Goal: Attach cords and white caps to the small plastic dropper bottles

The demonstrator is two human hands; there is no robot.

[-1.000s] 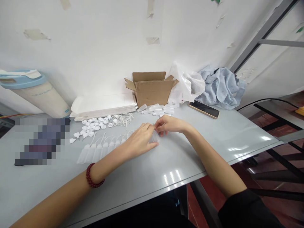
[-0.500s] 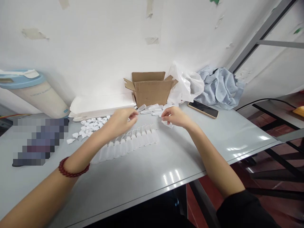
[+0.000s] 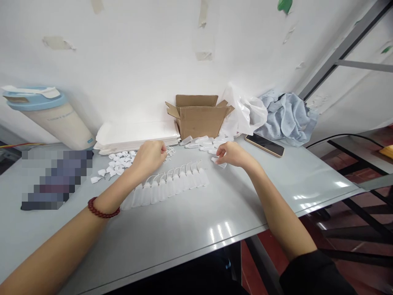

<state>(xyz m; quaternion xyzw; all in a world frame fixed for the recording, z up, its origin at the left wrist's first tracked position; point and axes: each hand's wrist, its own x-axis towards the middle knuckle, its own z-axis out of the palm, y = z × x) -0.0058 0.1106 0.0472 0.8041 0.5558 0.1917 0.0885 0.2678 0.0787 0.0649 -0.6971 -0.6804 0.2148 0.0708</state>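
Observation:
My right hand [image 3: 231, 155] pinches a small translucent plastic bottle [image 3: 220, 164] just above the table, beside a loose group of similar bottles [image 3: 201, 141]. On the left, the fingers of my left hand [image 3: 150, 157] are drawn together at a little pile of thin white curved tubes [image 3: 170, 151]; whatever lies between the fingertips is hidden. Below and between the hands lies a slanting row of bottles [image 3: 168, 185] with curved tubes on their tops. White caps [image 3: 118, 163] are heaped left of my left hand.
An open cardboard box [image 3: 201, 121] stands against the wall, with stacked white sheets [image 3: 135, 137] to its left. Rightward are a plastic bag [image 3: 245, 110], a phone [image 3: 264, 146] and a blue cloth [image 3: 287, 119]. A large tumbler [image 3: 58, 119] stands at the far left.
My left hand has moved left and slightly down to the pile of curved tubes, which now shows. My right hand stays near the loose bottles, still holding one. The view has shifted slightly.

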